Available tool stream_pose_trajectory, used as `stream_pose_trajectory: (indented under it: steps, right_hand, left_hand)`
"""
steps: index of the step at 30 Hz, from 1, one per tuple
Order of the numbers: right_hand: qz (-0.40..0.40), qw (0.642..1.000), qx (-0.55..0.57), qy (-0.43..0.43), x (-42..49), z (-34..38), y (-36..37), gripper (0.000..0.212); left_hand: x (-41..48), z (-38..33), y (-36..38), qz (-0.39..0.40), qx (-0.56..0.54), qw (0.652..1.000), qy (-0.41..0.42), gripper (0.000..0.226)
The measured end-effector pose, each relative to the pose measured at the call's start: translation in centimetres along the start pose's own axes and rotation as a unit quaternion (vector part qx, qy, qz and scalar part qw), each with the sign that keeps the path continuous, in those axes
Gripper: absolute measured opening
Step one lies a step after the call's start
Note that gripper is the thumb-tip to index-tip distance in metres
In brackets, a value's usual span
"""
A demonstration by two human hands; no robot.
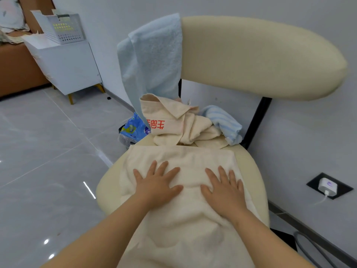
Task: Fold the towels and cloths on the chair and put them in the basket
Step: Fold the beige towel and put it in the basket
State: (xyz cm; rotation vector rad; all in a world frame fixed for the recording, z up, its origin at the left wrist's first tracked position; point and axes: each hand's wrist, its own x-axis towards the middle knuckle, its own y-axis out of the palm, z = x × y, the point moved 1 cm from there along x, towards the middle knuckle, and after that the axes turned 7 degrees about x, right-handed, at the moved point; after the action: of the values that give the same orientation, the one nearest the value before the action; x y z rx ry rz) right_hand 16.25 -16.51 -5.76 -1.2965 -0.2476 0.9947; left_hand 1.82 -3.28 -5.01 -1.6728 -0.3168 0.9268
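Head view: both hands, left hand (157, 185) and right hand (224, 190), lie flat with fingers spread wide on a cream towel (179, 219) covering the chair (260, 55) seat. Basket (64, 28) sits way off on a white cabinet (65, 64).

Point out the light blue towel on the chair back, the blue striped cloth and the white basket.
light blue towel (154, 55), head view, on its hanging middle.
blue striped cloth (224, 120), head view, on its striped top fold.
white basket (65, 29), head view, on its perforated front wall.
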Motion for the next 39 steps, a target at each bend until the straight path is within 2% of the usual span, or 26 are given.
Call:
stream_pose_trajectory:
  steps: [4,7,9,11,14,16,20,23,25,27,28,31,33,36,39]
  right_hand:
    - [-0.016,0.999,0.051,-0.003,2.1,-0.4,-0.6,0.055]
    - [-0.120,0.989,0.082,0.012,2.9,-0.4,-1.1,0.055]
    - [-0.182,0.983,0.027,0.018,3.9,0.1,-1.7,0.044]
    - [-0.197,0.980,-0.005,0.024,5.4,0.9,-2.4,0.047]
    - [-0.148,0.988,0.011,0.045,7.9,1.2,-3.4,0.049]
    - [-0.117,0.992,0.022,0.049,8.7,1.1,-3.6,0.035]
    - [-0.143,0.987,0.073,0.025,8.4,0.9,-3.7,0.005]
    - [-0.233,0.957,0.171,0.017,8.0,0.5,-4.4,0.010]
    - [-0.289,0.911,0.293,0.013,8.4,0.6,-5.2,0.008]
    - [-0.312,0.871,0.379,0.007,9.2,0.8,-5.8,0.006]
    - [-0.300,0.867,0.397,0.002,9.4,0.8,-5.9,0.007]
    - [-0.190,0.903,0.386,-0.014,8.7,1.0,-5.5,0.040]
    - [-0.151,0.915,0.373,-0.027,7.6,0.8,-4.7,0.054]
    - [-0.174,0.929,0.325,-0.041,5.0,0.3,-3.7,0.048]
    - [-0.176,0.938,0.296,-0.036,1.0,-0.5,-2.5,0.037]
  left_hand:
    - [1.7,0.9,-0.8,-0.051,-0.095,0.994,0.014,0.042]
    - [2.8,1.9,-1.1,-0.172,-0.197,0.964,-0.042,0.036]
    - [3.5,2.2,-1.4,-0.220,-0.255,0.937,-0.090,0.034]
    - [4.3,2.1,-2.0,-0.213,-0.240,0.941,-0.111,0.042]
    - [5.8,2.3,-3.2,-0.172,-0.182,0.958,-0.142,0.050]
    - [6.7,2.8,-3.7,-0.141,-0.132,0.968,-0.159,0.038]
    - [7.2,3.7,-4.0,-0.115,-0.075,0.979,-0.148,0.011]
    - [7.0,3.2,-4.6,-0.159,-0.061,0.975,-0.145,0.012]
    - [7.2,2.6,-5.3,-0.215,-0.049,0.962,-0.162,0.022]
    - [7.9,2.2,-5.9,-0.254,-0.077,0.948,-0.175,0.026]
    - [8.4,2.1,-6.0,-0.265,-0.098,0.943,-0.173,0.027]
    - [8.8,2.3,-5.2,-0.235,-0.161,0.950,-0.126,0.030]
    - [8.1,2.3,-4.3,-0.200,-0.185,0.959,-0.082,0.037]
    - [5.2,1.9,-2.9,-0.206,-0.143,0.967,-0.039,0.045]
    - [0.9,1.4,-1.1,-0.236,-0.142,0.961,-0.031,0.037]
